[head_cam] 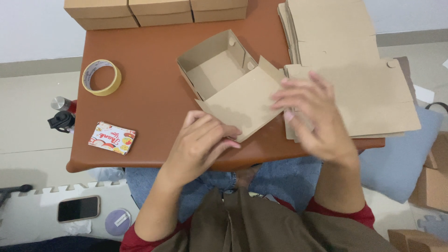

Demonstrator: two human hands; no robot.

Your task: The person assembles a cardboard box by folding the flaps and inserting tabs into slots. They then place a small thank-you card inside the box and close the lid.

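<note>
- We are working at a brown table (154, 100), which is lying under both hands.
- We are seeing a half-folded cardboard box (231, 84) sitting just beyond our fingers.
- Our right hand (317, 116) is hovering spread over flat cardboard sheets (373, 93).
- Our left hand (200, 142) is pressing curled fingers on the box's open lid.
- A tape roll (101, 77) is lying well left of it.

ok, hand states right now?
Left hand: fingers curled, pressing the open box's lid flap.
Right hand: open, fingers spread, blurred; holding nothing visible.
</note>
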